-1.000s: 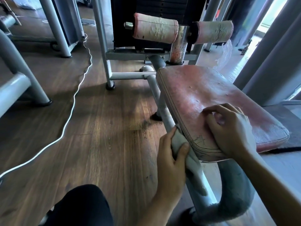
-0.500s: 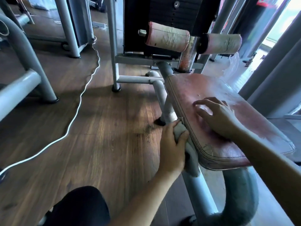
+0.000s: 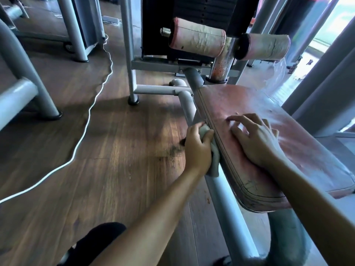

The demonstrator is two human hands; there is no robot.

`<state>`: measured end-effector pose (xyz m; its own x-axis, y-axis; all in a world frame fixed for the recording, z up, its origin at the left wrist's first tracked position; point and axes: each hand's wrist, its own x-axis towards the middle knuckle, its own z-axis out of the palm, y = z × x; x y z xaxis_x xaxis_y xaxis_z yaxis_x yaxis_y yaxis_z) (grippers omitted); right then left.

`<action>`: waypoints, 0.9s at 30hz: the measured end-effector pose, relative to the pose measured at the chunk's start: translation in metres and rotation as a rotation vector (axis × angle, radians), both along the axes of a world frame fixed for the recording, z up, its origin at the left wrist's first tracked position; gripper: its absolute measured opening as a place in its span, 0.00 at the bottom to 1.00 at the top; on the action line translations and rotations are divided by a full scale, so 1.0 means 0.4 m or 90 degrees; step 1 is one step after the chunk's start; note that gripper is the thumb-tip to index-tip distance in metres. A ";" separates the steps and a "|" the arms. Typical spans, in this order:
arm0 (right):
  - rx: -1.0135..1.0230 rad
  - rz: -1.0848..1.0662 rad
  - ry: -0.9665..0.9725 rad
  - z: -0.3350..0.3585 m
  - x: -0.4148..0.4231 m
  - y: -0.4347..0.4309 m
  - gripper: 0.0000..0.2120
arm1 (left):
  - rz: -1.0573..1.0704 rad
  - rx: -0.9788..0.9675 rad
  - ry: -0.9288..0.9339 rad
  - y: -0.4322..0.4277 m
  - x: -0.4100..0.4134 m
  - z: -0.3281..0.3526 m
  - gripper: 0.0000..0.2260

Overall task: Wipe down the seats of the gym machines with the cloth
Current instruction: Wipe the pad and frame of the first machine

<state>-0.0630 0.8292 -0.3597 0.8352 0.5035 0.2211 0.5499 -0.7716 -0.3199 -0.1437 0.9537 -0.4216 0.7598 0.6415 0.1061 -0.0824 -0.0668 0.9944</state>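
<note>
Both hands work the red seat (image 3: 269, 135): left hand (image 3: 197, 148) grips the grey cloth (image 3: 213, 152) against its side edge; right hand (image 3: 253, 139) rests on top, fingers (image 3: 238, 119) spread.

Dark wood floor (image 3: 119, 169), white cable (image 3: 90, 110)

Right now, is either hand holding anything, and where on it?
The left hand grips the grey cloth by its bunched upper end; the tail hangs. The right hand rests on the seat pad.
</note>
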 end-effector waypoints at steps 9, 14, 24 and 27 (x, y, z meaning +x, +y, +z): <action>-0.060 -0.010 0.087 0.030 0.056 0.039 0.08 | -0.035 0.073 -0.020 -0.038 -0.064 -0.012 0.14; -0.026 -0.021 0.014 -0.007 0.078 0.058 0.17 | -0.007 0.084 0.003 0.062 0.057 0.009 0.15; -0.028 -0.018 0.014 -0.021 0.104 0.054 0.23 | 0.026 0.059 -0.025 0.026 0.040 -0.015 0.12; -0.029 -0.019 0.012 -0.020 0.103 0.056 0.24 | 0.037 0.036 -0.009 0.056 0.086 0.001 0.13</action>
<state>-0.0219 0.8514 -0.3678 0.8538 0.4875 0.1828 0.5207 -0.8014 -0.2944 -0.1094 0.9759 -0.4212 0.7192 0.6775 0.1541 -0.0913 -0.1277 0.9876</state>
